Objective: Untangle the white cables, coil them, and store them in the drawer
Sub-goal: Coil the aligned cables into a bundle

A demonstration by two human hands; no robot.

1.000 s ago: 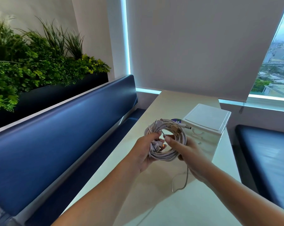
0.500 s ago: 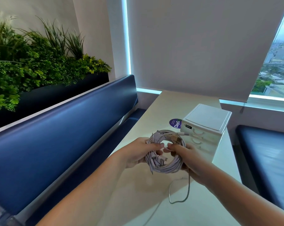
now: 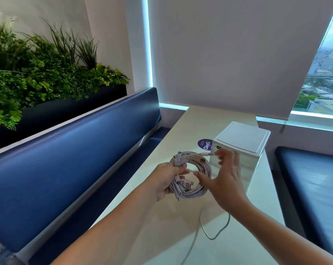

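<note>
My left hand point(image 3: 168, 176) grips a round coil of white cables point(image 3: 197, 190) by its left side, held above the pale table point(image 3: 181, 131). Several plug ends stick out of the bundle. My right hand point(image 3: 223, 176) is off the coil, fingers spread, blurred by motion; its fingertips are near a plug end at the coil's top right. One loose white cable point(image 3: 211, 233) trails down onto the table. A small white drawer unit point(image 3: 240, 142) stands just behind my right hand, drawers shut.
A purple round sticker point(image 3: 204, 144) lies on the table left of the drawer unit. Blue padded benches point(image 3: 75, 150) run along both sides of the table. A planter with green plants point(image 3: 37, 73) tops the left bench back. A window blind hangs behind.
My right hand has let go of the coil and opened, lifting toward its top right. The coil has stayed in my left hand, slightly lower than one second ago.
</note>
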